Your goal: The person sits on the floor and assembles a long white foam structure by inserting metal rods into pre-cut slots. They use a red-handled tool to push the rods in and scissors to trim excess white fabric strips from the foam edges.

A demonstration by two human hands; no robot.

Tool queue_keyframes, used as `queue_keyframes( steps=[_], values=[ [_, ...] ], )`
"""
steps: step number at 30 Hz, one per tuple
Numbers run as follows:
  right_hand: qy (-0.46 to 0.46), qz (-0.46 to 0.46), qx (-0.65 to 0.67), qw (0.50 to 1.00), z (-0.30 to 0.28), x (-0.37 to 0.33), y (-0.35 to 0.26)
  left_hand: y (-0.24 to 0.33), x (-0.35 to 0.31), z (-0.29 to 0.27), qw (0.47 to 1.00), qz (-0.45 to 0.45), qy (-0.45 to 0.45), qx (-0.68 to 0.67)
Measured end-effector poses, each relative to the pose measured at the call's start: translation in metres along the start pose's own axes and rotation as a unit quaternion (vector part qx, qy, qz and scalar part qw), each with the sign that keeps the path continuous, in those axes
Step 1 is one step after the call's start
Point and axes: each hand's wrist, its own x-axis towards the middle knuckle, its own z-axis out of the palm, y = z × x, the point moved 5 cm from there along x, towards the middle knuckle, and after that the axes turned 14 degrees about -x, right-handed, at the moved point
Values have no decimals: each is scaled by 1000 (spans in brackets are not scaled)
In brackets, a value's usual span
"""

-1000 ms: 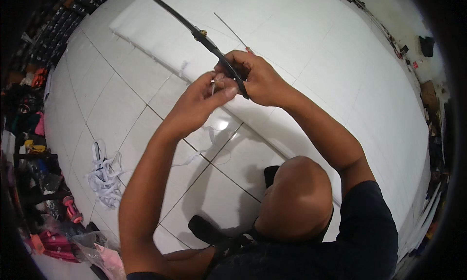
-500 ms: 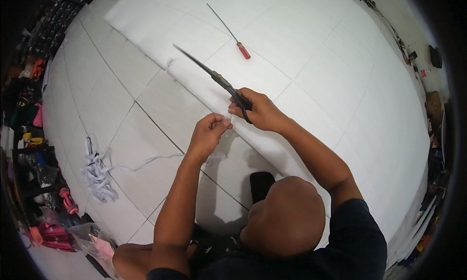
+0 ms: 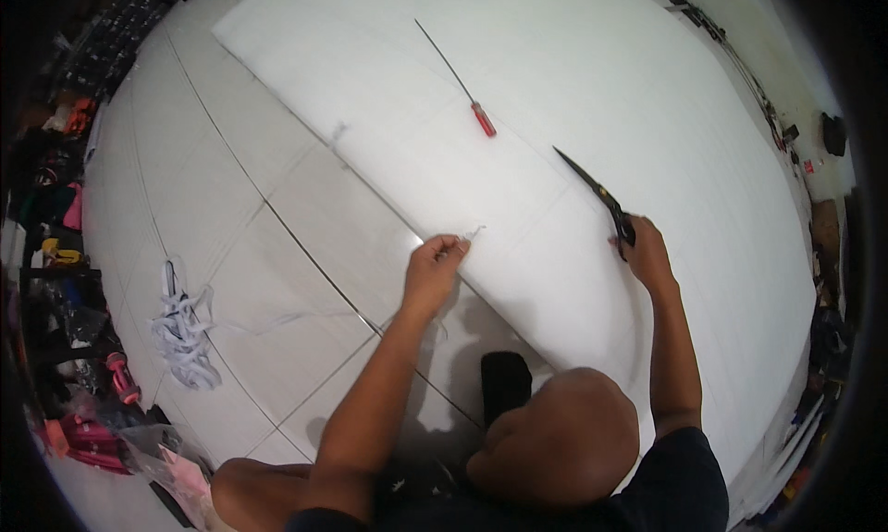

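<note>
Floor: glossy pale tiles [image 3: 208, 227] with thin dark joints, exposed at left and centre. A small bright reflection [image 3: 415, 240] shows on them at mid-floor; soft shadow lies over the near part. Wall: plain, pale wall [image 3: 800, 28] at far right, a dark object [image 3: 833, 134] against it and a dark strip of items [image 3: 726, 46] along its foot. Left side: dark stacked goods [image 3: 97, 51] at the far end; nearer, mixed clutter, including a clear plastic bag [image 3: 148, 444]. Right edge: further clutter, details indistinct.
</note>
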Motion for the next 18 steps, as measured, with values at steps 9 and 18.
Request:
queue_keyframes(
  steps=[9, 18],
  values=[
    [16, -174, 173, 969, -36, -10, -114, 14, -10, 5, 999, -5, 14, 42],
    [-168, -232, 324, 902, 44, 22, -210, 8, -4, 2, 999, -15, -6, -39]
  ],
)
